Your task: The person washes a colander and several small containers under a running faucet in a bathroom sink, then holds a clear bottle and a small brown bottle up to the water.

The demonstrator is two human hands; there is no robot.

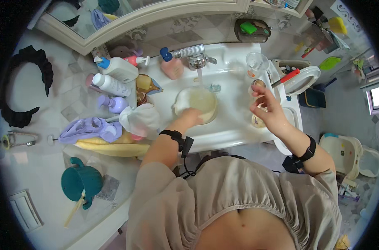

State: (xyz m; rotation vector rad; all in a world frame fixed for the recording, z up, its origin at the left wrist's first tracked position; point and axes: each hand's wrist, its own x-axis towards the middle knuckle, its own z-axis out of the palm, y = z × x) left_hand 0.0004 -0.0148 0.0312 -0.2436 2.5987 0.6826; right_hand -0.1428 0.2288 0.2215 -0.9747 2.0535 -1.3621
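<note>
Water runs from the silver faucet (196, 62) into a round bowl (214, 111) standing in the white sink (235, 89). Cloudy, pale liquid fills the bowl, with something white, perhaps cloth or foam, along its left side. My left hand (190, 118) reaches over the bowl's near edge; its fingers are hidden, so its grip cannot be made out. Raised above the sink's right edge, my right hand (268, 109) is open, fingers bent and apart, with nothing visible in it. Close by are a small jar (257, 121) and a clear cup (257, 62).
Left of the sink are a pink pump bottle (172, 68), white bottles (112, 85), a purple pump bottle (113, 104) and purple cloth (89, 130). A teal cup (75, 183) hangs or stands lower left. A red-handled item (287, 77) lies at the right.
</note>
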